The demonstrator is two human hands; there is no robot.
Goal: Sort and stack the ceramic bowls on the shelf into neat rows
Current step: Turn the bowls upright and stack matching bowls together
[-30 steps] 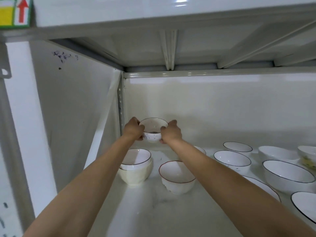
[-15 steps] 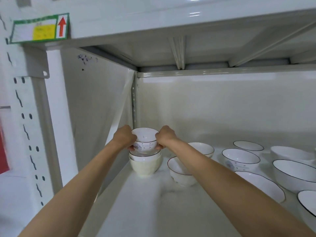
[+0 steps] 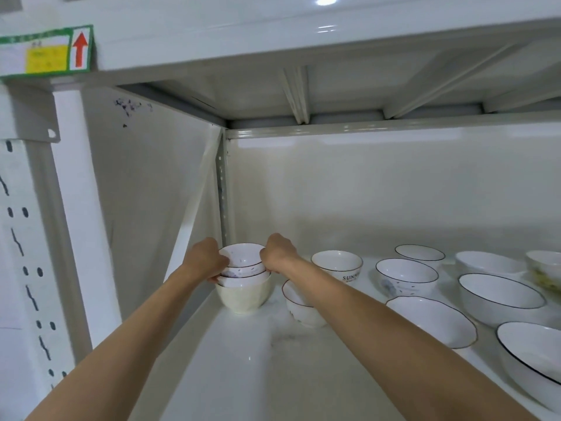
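A small speckled white bowl [image 3: 243, 256] sits nested at the top of a stack in the shelf's back left corner. Beneath it lie a second speckled bowl [image 3: 243, 273] and a cream bowl [image 3: 244, 296] at the bottom. My left hand [image 3: 205, 261] grips the top bowl's left rim, and my right hand [image 3: 279, 253] grips its right rim. A brown-rimmed white bowl [image 3: 299, 308] stands just right of the stack, partly hidden by my right forearm.
A lettered bowl [image 3: 338, 264], a blue-patterned bowl [image 3: 405, 275] and several wider black-rimmed bowls [image 3: 501, 294] spread across the right of the white shelf [image 3: 243, 375]. The shelf's side wall [image 3: 145, 223] stands close on the left, and the upper shelf [image 3: 303, 95] hangs overhead.
Both hands carried the speckled bowl down and leftwards from mid-air, and it now rests nested on the stack in the corner. The camera view shifted right.
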